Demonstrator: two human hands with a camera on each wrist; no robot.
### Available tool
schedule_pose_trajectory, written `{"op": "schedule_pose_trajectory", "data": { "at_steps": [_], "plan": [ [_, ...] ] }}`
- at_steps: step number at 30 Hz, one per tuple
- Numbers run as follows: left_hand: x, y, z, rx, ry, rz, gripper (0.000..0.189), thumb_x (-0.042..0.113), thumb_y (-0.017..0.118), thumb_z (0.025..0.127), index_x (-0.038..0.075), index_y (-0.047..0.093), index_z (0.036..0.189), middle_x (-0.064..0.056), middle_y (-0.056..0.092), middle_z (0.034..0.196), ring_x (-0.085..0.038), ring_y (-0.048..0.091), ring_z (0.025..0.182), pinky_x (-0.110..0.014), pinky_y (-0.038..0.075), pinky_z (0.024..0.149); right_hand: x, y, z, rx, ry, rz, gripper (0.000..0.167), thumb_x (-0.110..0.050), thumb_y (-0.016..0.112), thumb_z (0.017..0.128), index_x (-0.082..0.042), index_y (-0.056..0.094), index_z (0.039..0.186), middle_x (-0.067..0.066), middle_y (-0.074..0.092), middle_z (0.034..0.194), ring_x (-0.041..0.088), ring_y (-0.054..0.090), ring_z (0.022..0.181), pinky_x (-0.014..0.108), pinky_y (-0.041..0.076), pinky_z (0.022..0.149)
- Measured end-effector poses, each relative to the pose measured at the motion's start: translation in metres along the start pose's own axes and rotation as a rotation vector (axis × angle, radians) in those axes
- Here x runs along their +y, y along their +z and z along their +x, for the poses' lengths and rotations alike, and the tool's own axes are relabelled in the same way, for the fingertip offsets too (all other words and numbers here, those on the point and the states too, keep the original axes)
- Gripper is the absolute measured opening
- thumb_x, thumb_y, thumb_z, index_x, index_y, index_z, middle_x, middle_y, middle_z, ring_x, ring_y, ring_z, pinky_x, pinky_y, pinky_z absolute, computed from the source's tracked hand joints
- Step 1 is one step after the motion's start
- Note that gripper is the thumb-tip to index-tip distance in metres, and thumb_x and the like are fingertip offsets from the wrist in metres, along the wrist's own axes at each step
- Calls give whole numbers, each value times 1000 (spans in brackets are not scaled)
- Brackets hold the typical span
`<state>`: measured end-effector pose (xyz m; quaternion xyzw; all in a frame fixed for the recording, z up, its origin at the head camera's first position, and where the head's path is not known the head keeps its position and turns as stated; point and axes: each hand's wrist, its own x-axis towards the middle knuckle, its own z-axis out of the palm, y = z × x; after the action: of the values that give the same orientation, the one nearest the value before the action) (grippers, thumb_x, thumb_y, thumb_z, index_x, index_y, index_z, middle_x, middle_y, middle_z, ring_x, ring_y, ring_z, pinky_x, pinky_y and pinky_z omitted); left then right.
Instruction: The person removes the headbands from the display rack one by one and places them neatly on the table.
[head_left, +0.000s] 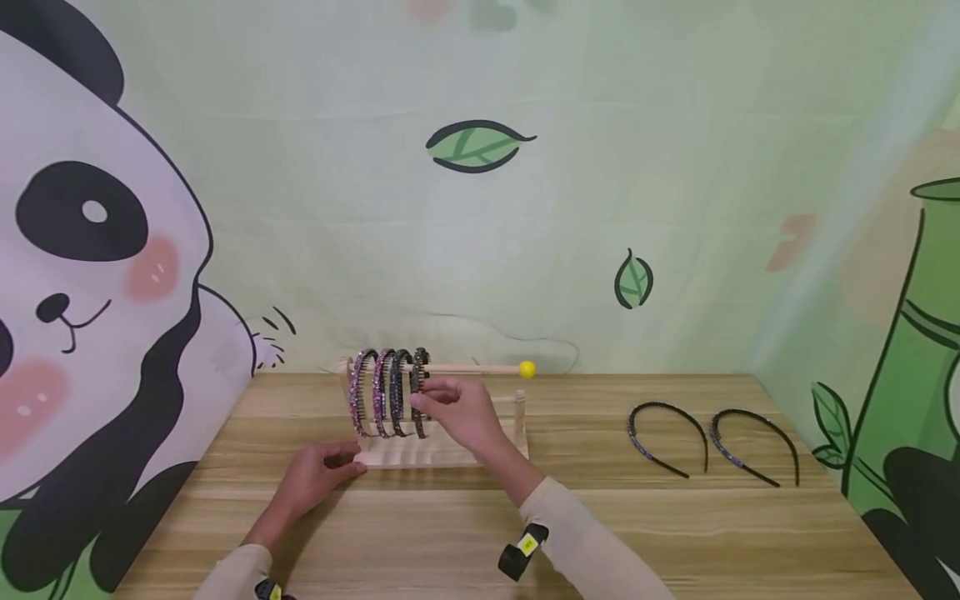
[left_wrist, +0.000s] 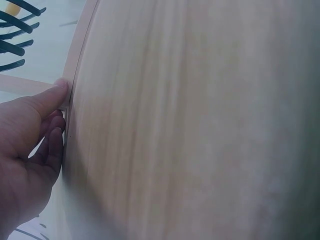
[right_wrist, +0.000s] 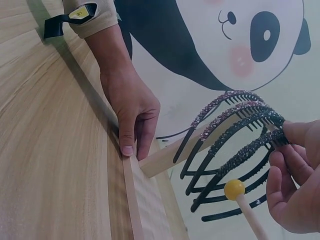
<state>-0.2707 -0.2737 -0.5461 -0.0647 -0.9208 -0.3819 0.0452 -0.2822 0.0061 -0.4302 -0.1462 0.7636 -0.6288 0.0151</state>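
Apparently hanging dark beaded headband (right_wrist: 250, 152), pinched in right hand (head_left: 463, 412); pinching wooden rack (head_left: 435, 457) at front-left corner with left hand (head_left: 313, 479); next, probably align, release.

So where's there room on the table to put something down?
Bare table lies between the wooden rack and the two loose headbands, also in front of those headbands. It's crowded at the rack: four more headbands, left hand and right hand.

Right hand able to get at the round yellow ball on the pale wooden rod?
Probably yes: nothing stands between the right hand and the yellow ball, though that hand pinches a dark glittery headband.
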Motion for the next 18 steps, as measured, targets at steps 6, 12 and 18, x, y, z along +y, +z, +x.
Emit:
{"op": "schedule_pose_trajectory", "data": {
  "at_steps": [6, 12, 18],
  "plan": [
    [0, 0, 0, 1, 19, 5, 32, 25, 79, 91, 5, 76, 117, -12, 75, 118, -27, 70, 108, -47, 55, 93, -3, -4, 0, 15, -4, -58, 32, -31, 79, 92, -9, 76, 115, 4, 77, 107, 17, 71, 96, 33, 59, 82],
    [-1, 1, 1, 2, 27, 8, 33, 25, 79, 91, 5, 76, 117, -12, 75, 118, -27, 70, 107, -46, 55, 92, -7, -8, 1, 23, -8, -60, 31, -30, 79, 92, -10, 76, 115, 3, 77, 105, 16, 69, 96, 33, 59, 80],
    [-1, 0, 0, 6, 29, 3, 32, 24, 80, 91, 5, 76, 116, -13, 74, 119, -28, 71, 107, -47, 55, 93, -12, -13, 0, 37, -21, -60, 29, -28, 78, 92, -12, 76, 117, 0, 78, 102, 15, 70, 96, 33, 59, 80]
  ]
}}
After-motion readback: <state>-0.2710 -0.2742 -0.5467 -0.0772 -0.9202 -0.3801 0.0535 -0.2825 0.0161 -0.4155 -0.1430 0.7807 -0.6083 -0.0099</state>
